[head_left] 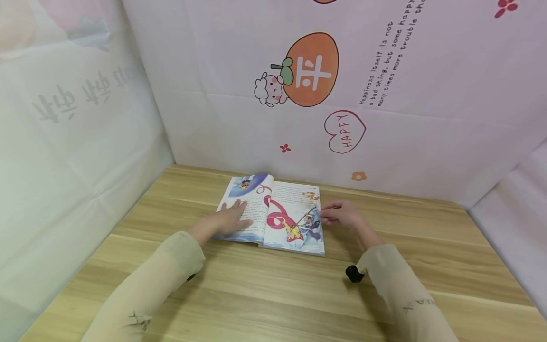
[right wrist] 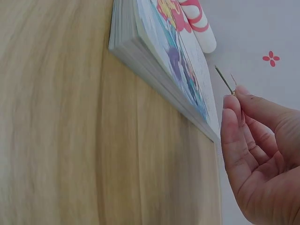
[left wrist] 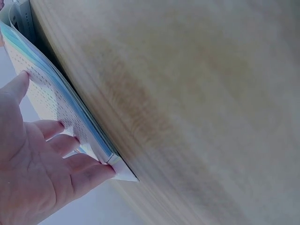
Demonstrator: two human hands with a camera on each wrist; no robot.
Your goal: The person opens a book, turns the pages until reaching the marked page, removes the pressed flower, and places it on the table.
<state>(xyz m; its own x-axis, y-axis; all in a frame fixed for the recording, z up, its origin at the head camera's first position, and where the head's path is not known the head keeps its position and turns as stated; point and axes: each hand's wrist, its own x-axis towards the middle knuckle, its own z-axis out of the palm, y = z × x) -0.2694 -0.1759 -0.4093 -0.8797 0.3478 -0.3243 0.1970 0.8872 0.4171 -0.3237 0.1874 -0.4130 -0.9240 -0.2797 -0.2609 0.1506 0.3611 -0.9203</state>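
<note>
An open illustrated book (head_left: pixel 282 194) lies on the wooden table, its pages bearing printed text and colourful figures with a pink ribbon. My left hand (head_left: pixel 226 219) rests on the left page, fingers spread; in the left wrist view its fingertips touch the paper and the little finger (left wrist: pixel 96 176) reaches the page's edge. Just off the book's right edge, my right hand (head_left: pixel 346 216) pinches a thin dark green stem-like piece (right wrist: pixel 224 78) between thumb and fingertips. A finer strand sticks out beside it. I cannot tell exactly what this small piece is.
The wooden table (head_left: pixel 265 294) runs back to a white cloth wall (head_left: pixel 213 128) printed with cartoons and lettering. More white cloth hangs at the left (head_left: pixel 85 156) and right sides. A black device (head_left: pixel 354 273) sits by the right cuff.
</note>
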